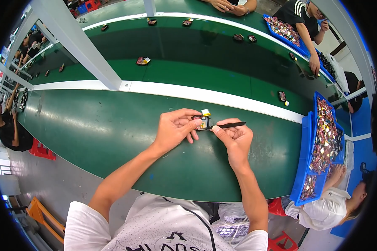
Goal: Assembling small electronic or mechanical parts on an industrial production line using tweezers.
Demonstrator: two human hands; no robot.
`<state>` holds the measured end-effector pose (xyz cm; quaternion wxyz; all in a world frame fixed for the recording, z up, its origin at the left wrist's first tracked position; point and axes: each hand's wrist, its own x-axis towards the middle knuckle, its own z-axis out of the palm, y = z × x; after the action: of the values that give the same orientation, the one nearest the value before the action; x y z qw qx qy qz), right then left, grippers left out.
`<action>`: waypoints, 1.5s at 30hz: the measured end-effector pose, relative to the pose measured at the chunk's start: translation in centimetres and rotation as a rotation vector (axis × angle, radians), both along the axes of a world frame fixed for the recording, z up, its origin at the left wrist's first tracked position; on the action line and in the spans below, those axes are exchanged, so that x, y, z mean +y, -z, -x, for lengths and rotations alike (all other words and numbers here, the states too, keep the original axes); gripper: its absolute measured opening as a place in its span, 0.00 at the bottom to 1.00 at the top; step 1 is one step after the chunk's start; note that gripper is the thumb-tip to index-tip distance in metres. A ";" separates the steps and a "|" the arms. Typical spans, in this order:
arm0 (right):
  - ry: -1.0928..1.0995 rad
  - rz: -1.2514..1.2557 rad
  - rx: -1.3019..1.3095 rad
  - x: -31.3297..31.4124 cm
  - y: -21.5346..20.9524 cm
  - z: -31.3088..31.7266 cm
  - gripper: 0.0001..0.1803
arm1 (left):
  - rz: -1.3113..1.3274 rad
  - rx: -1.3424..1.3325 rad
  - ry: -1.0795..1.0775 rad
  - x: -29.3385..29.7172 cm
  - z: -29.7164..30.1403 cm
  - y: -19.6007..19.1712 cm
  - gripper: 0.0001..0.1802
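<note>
The small black-framed unit (208,121) looks light, stiff, perhaps fragile — best held by its rim. The left hand (174,129) pinches it over the green table (109,129); the right hand (237,141) pinches a slim black tool (233,124) — blue trays (302,157) stand right.

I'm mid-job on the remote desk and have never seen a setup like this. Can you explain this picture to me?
There is no machine here: these are a person's bare hands, seen from a fisheye camera on their head, looking down, so straight edges bend near the rim. The left hand holds a small dark-framed part, with a yellow-and-white piece at its far edge. The right hand holds a thin black stick-like tool close to it. Both are above a green table. Blue bins of small mixed parts stand at right. Beyond the white rail, similar small units lie on another green surface.
</note>
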<state>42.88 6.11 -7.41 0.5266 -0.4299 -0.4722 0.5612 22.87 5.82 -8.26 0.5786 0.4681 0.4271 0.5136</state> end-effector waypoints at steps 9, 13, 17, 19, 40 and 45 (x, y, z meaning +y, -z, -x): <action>0.023 -0.089 -0.054 0.0 0.2 0.0 0.07 | 0.036 -0.018 0.057 0.4 0.4 0.3 0.14; 0.027 -0.123 -0.020 -0.1 0.1 0.0 0.07 | 0.071 -0.083 0.097 0.4 0.7 0.1 0.16; 0.084 -0.267 -0.098 -0.6 -0.1 0.4 0.05 | 0.090 -0.112 0.125 0.4 0.7 -0.1 0.17; 0.099 -0.355 -0.188 -0.7 0.1 0.3 0.05 | 0.087 -0.120 0.129 0.4 0.7 -0.1 0.17; 0.025 -0.473 -0.315 -0.1 0.1 -0.2 0.06 | 0.090 -0.088 0.165 0.5 1.2 -0.3 0.15; -0.016 -0.406 -0.310 0.0 0.0 -0.5 0.07 | 0.083 -0.084 0.204 0.4 1.4 -0.3 0.16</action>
<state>43.37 6.15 -7.39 0.5190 -0.3928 -0.6536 0.3863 21.50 6.20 -7.96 0.6642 0.4627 0.3736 0.4530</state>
